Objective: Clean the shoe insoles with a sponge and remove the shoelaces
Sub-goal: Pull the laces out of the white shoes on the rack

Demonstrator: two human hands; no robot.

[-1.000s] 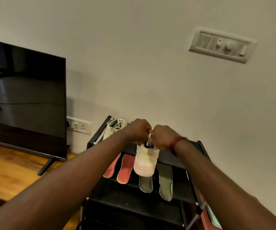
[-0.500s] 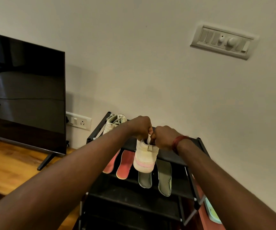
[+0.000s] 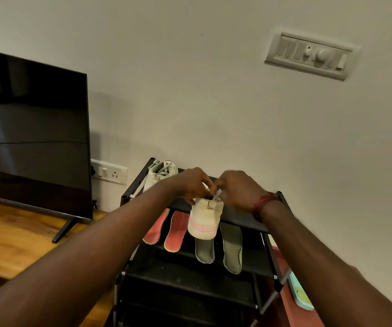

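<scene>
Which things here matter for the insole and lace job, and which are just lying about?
Job: left hand, right hand, held shoe, second shoe, pink insoles, grey insoles.
Lying about: TV, switch panel, socket, rack, teal item.

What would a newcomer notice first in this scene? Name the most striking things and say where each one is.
Two outstretched arms meet at centre, where the left hand and right hand pinch at the top of a pale shoe held in front of a black shoe rack. Below it, two pink insoles and two grey-green insoles lie on the rack's second shelf; a dark television fills the left.
</scene>
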